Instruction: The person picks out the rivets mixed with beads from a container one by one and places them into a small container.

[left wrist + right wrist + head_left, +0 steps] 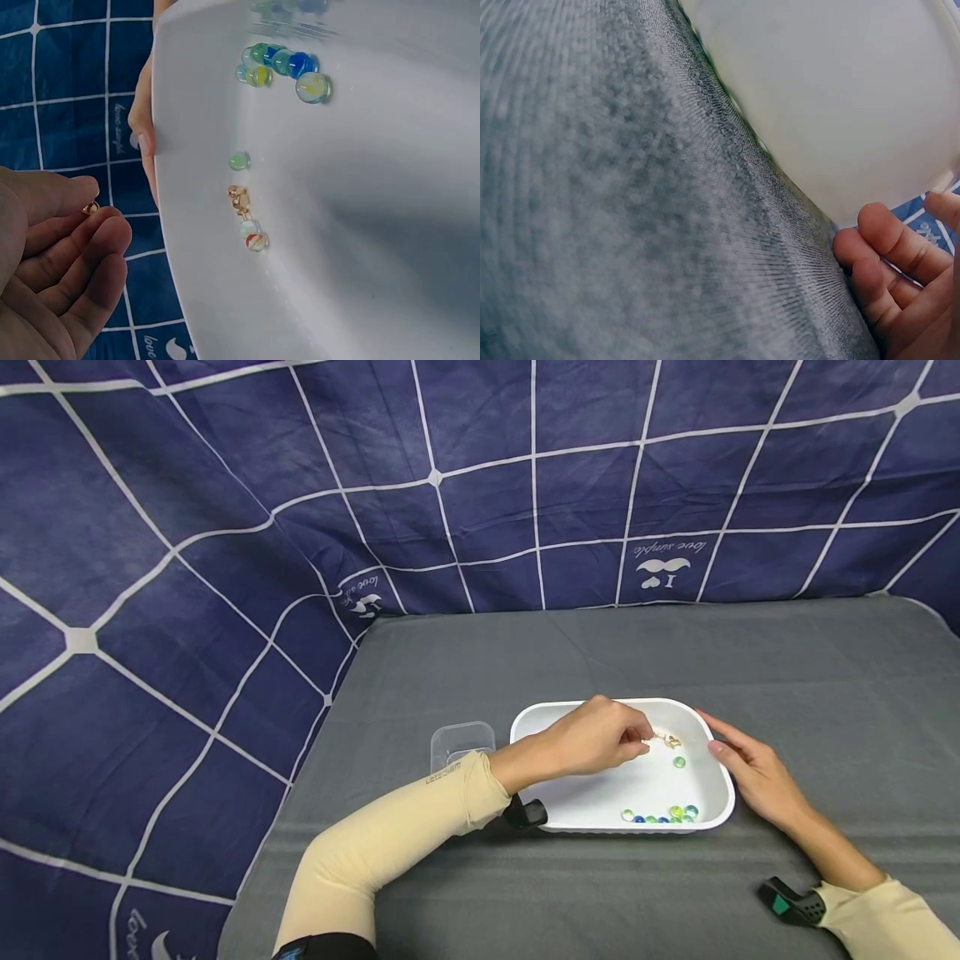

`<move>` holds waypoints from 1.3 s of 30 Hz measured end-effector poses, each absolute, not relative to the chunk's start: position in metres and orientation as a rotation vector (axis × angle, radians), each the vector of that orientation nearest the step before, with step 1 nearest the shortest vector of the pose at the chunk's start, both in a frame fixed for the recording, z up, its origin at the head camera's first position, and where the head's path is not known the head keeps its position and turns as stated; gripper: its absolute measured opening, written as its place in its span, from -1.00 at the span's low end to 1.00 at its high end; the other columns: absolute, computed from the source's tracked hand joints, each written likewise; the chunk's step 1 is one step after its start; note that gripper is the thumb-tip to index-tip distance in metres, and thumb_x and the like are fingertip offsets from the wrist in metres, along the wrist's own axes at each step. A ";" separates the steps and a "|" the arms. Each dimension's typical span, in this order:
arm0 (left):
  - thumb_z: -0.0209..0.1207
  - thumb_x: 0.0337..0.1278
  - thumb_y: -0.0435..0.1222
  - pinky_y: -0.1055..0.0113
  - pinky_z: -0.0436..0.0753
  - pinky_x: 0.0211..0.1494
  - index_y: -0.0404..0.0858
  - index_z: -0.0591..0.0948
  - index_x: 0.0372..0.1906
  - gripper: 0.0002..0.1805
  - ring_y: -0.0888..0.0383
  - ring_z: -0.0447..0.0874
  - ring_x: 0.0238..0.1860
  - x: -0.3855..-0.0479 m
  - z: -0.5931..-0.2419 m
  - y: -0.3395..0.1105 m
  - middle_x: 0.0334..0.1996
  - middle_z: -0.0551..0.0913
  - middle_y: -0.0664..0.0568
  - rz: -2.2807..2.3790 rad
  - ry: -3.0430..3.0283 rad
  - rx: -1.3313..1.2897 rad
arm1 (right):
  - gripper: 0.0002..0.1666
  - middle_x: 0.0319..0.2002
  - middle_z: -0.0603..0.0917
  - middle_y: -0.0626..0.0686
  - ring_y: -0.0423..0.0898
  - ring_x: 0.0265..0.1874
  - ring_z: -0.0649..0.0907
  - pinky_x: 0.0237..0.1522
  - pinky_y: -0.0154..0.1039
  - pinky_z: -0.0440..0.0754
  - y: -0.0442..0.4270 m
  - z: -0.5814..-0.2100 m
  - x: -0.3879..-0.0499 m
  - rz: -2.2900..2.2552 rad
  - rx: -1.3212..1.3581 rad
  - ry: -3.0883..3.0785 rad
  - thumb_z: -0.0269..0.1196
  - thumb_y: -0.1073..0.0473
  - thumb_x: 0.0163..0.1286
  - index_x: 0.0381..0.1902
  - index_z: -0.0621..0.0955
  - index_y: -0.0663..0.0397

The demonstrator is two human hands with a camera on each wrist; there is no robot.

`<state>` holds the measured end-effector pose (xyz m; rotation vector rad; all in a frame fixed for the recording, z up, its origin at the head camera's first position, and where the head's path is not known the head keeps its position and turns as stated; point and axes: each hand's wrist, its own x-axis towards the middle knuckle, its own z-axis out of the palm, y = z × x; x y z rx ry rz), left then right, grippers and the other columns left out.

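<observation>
A: What was held by the left hand (598,739)?
B: One gold piece (91,208) was pinched by thumb and finger, over the one white tub (585,797).
A: And the right hand (759,772)?
B: It was rested against the tub's outer end, thumb and forefinger apart.
A: How many marbles (282,62) were counted?
B: At least eight were grouped along the near side; one green marble (679,762) was seen alone, two by the gold cluster (239,200).

Tray (585,803) open above, left forearm (522,765) crossing, gap beneath unclear
</observation>
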<state>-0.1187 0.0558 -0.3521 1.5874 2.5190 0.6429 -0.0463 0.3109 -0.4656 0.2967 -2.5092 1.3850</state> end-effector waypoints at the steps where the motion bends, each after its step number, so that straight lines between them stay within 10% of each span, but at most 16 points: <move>1: 0.26 0.25 -0.34 0.68 0.40 -0.28 -0.22 0.75 -0.22 -0.91 0.45 0.47 -0.45 -0.119 -0.352 0.053 -0.46 0.65 0.20 0.660 2.520 1.578 | -0.50 -0.11 0.56 -0.49 -0.45 -0.26 0.58 -0.30 -0.56 0.50 0.311 -0.465 -0.046 1.382 0.300 -2.509 0.06 0.30 0.52 0.38 0.41 0.21; 39: 0.32 0.15 -0.43 0.55 0.55 -0.30 -0.34 0.73 -0.25 -0.92 0.26 0.61 -0.40 -0.115 -0.355 -0.041 -0.40 0.72 0.03 1.036 2.652 1.283 | -0.48 0.05 0.43 -0.60 -0.55 -0.13 0.52 -0.23 -0.63 0.45 0.310 -0.466 -0.045 1.368 0.297 -2.522 0.07 0.28 0.53 0.40 0.40 0.17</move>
